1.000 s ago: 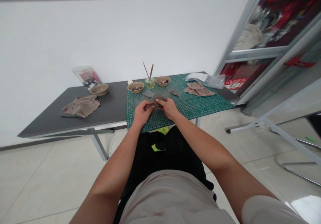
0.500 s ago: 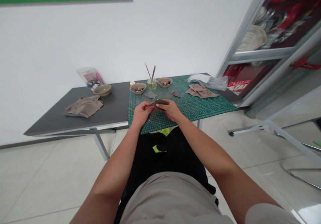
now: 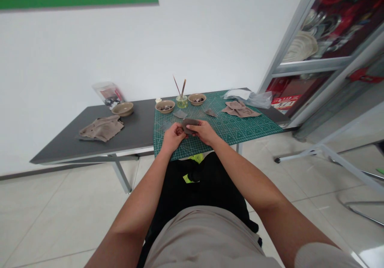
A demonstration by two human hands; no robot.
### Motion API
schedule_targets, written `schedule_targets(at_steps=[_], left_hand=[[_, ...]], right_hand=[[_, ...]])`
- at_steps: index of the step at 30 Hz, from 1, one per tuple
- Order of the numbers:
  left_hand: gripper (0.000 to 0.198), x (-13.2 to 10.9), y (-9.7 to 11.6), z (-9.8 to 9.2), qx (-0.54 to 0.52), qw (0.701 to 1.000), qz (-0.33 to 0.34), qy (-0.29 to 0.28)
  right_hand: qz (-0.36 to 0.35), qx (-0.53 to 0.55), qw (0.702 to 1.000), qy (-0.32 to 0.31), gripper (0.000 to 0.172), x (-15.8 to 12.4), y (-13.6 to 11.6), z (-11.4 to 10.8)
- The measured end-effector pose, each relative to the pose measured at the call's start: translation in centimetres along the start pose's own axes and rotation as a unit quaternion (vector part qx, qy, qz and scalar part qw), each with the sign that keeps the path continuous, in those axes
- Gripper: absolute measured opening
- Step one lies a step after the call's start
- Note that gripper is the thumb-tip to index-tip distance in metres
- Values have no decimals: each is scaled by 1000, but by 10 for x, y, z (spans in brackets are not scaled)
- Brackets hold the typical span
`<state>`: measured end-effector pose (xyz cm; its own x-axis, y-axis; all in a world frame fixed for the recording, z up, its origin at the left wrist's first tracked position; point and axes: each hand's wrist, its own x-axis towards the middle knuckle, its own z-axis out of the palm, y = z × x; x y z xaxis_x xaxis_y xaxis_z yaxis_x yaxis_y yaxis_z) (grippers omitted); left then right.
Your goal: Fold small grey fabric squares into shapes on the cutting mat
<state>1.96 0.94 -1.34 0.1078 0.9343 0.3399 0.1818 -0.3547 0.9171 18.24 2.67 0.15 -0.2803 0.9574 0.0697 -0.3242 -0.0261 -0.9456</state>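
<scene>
Above the green cutting mat (image 3: 228,130), my right hand (image 3: 205,132) grips a small flat dark brown piece (image 3: 190,122), thumb on its near face. Whether it is leather, cloth or something else I cannot tell. My left hand (image 3: 173,137) is closed, fingertips pressed together at the piece's left edge; what they pinch is hidden. Just beyond lie a grey flat scrap (image 3: 180,114) and a darker brown scrap (image 3: 211,112). Behind them stand a bowl with dark bits (image 3: 165,107), a second such bowl (image 3: 197,99) and a glass jar (image 3: 182,101) holding two thin sticks or brushes.
Crumpled brown cloth-like sheets lie left (image 3: 102,129) and right (image 3: 240,109). A beige bowl (image 3: 123,109) and a clear container (image 3: 108,94) stand on the dark table (image 3: 138,132). A plastic bag (image 3: 260,99) rests at the back right. The white wall borders the table's far edge.
The dark brown piece has turned so that more of its flat face shows. My left hand has shifted slightly right and nearer to me, its fingers more curled.
</scene>
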Motion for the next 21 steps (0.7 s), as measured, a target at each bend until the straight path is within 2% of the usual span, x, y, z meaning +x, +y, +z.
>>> schedule_targets(at_steps=[4, 8, 14, 19, 21], left_hand=[[5, -1, 6, -1, 17, 1000, -3, -2], [12, -3, 8, 0, 122, 992, 28, 17], [6, -8, 6, 5, 213, 974, 51, 55], [10, -5, 8, 5, 237, 966, 22, 97], [11, -3, 8, 5, 238, 966, 14, 100]], right_hand=[[12, -34, 999, -25, 34, 1, -2, 1], [20, -57, 998, -36, 30, 3, 1, 1], [-34, -86, 995, 20, 29, 3, 10, 5], [-21, -75, 997, -11, 31, 1, 10, 7], [-24, -80, 996, -5, 29, 0, 8, 7]])
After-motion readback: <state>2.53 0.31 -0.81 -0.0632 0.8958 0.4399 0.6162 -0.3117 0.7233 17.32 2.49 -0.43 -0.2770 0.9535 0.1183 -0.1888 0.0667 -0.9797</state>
